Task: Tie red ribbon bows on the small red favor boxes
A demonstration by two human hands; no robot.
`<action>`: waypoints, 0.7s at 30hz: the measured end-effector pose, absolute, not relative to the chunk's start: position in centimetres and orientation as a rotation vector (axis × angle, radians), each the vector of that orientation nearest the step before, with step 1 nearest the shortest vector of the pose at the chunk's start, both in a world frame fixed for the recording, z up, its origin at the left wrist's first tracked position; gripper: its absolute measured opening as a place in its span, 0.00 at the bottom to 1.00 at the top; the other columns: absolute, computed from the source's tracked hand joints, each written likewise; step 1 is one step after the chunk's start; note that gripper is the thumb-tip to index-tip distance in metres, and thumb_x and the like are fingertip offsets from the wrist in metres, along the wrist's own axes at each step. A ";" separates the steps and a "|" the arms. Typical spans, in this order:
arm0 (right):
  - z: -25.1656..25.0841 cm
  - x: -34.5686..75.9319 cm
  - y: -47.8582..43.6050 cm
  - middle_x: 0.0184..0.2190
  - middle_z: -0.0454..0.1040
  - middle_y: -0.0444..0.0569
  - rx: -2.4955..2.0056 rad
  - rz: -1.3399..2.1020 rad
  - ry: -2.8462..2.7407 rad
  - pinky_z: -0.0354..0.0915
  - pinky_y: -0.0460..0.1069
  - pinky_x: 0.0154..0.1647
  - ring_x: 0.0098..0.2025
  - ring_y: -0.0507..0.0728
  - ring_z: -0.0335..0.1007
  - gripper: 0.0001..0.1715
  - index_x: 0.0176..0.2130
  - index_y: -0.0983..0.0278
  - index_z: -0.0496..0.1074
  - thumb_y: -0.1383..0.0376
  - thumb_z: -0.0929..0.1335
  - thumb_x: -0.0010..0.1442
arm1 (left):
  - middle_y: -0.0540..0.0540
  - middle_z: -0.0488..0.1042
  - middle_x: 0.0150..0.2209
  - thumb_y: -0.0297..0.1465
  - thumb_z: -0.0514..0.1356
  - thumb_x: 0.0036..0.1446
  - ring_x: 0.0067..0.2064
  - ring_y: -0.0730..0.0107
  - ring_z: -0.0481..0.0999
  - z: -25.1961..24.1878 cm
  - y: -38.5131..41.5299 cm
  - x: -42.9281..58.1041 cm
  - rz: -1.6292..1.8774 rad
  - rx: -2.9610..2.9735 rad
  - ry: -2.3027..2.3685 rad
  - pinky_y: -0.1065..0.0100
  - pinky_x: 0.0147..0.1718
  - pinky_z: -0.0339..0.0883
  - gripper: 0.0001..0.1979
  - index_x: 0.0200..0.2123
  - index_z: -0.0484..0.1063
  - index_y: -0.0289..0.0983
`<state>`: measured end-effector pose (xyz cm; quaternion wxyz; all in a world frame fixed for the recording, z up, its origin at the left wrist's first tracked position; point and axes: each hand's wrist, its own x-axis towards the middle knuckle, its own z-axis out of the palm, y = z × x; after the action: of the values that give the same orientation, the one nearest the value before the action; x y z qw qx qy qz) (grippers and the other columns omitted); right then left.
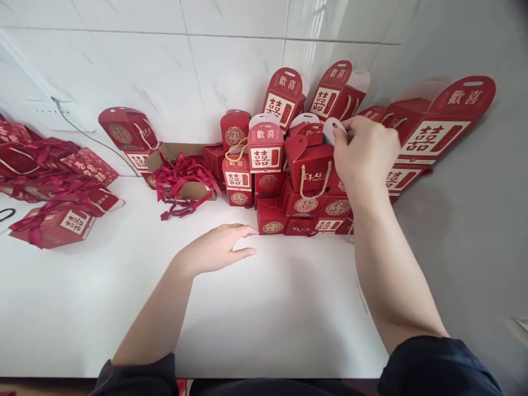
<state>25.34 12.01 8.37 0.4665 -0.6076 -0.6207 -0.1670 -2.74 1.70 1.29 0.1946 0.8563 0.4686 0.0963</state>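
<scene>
"Red box (329, 132), where?"

"Among the stacked boxes (306, 204), upper right. My right grip (367, 146) pinches its white flap between thumb and fingers."

"And your left grip (223, 246)?"

"Spread, thumb parted from fingers, just beside the lowest boxes, over my white counter (264, 324). Farther left, ribbons (190, 175) fill a cardboard carton (193, 191)."

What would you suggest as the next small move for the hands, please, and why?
Probably a gentle upward pull with the right hand, since its thumb and fingers are at the pale flap. The left hand looks unoccupied above the white table, so it could perhaps come over to steady the neighbouring boxes.
</scene>
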 end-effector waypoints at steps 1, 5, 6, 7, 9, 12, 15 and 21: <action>8.8 24.8 10.7 0.29 0.76 0.52 -1.443 -0.448 -1.519 0.64 0.61 0.45 0.36 0.61 0.73 0.13 0.39 0.64 0.74 0.60 0.63 0.66 | 0.48 0.75 0.52 0.42 0.55 0.62 0.51 0.60 0.75 1.8 1.5 -3.0 0.301 2.403 1.333 0.65 0.46 0.68 0.20 0.55 0.70 0.45; 9.4 22.8 4.4 0.30 0.78 0.48 -1.240 -0.499 -1.563 0.65 0.51 0.33 0.29 0.56 0.72 0.11 0.40 0.62 0.75 0.61 0.64 0.66 | 0.49 0.76 0.51 0.39 0.54 0.64 0.49 0.63 0.75 3.4 0.9 -3.8 0.557 2.380 1.489 0.68 0.42 0.69 0.15 0.51 0.71 0.45; 9.0 22.3 3.1 0.30 0.78 0.48 -1.199 -0.484 -1.592 0.64 0.50 0.32 0.28 0.55 0.71 0.11 0.39 0.61 0.75 0.60 0.64 0.66 | 0.49 0.76 0.50 0.38 0.54 0.64 0.48 0.64 0.75 3.7 0.8 -3.8 0.647 2.360 1.528 0.69 0.40 0.69 0.14 0.50 0.71 0.44; 8.4 22.0 2.1 0.30 0.78 0.48 -1.202 -0.426 -1.648 0.64 0.49 0.31 0.28 0.55 0.71 0.10 0.39 0.60 0.75 0.60 0.65 0.65 | 0.49 0.76 0.49 0.37 0.54 0.64 0.47 0.64 0.76 3.9 0.8 -3.9 0.740 2.338 1.552 0.70 0.38 0.69 0.13 0.49 0.72 0.43; 6.3 21.3 1.2 0.29 0.77 0.47 -1.246 -0.219 -1.796 0.64 0.49 0.32 0.29 0.55 0.71 0.09 0.38 0.60 0.75 0.61 0.66 0.65 | 0.49 0.77 0.46 0.35 0.54 0.64 0.46 0.66 0.76 4.2 0.8 -3.8 0.879 2.309 1.534 0.71 0.38 0.68 0.10 0.46 0.72 0.42; 1.7 20.5 1.6 0.30 0.77 0.45 -1.223 0.261 -2.107 0.64 0.47 0.31 0.29 0.54 0.72 0.07 0.39 0.59 0.74 0.62 0.65 0.65 | 0.49 0.78 0.41 0.33 0.55 0.63 0.42 0.68 0.75 4.1 1.2 -3.4 0.834 2.352 1.332 0.70 0.40 0.67 0.08 0.41 0.74 0.41; -3.1 19.8 2.4 0.33 0.78 0.44 -1.148 0.596 -2.172 0.65 0.47 0.33 0.31 0.54 0.73 0.08 0.39 0.59 0.73 0.66 0.64 0.66 | 0.50 0.78 0.40 0.31 0.55 0.62 0.39 0.70 0.75 3.4 1.8 -3.0 0.527 2.377 1.151 0.71 0.38 0.66 0.09 0.41 0.76 0.42; -7.2 19.8 2.1 0.47 0.72 0.54 -1.151 0.474 -1.997 0.67 0.58 0.48 0.50 0.64 0.68 0.09 0.37 0.60 0.67 0.70 0.70 0.56 | 0.54 0.73 0.27 0.34 0.58 0.58 0.26 0.72 0.69 0.9 2.3 -1.3 0.082 2.335 1.095 0.71 0.26 0.58 0.08 0.41 0.75 0.44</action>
<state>19.82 2.08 -7.24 0.3839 -0.4515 -0.7837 0.1861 -1.30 2.26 0.87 0.2769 0.8695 0.4079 0.0304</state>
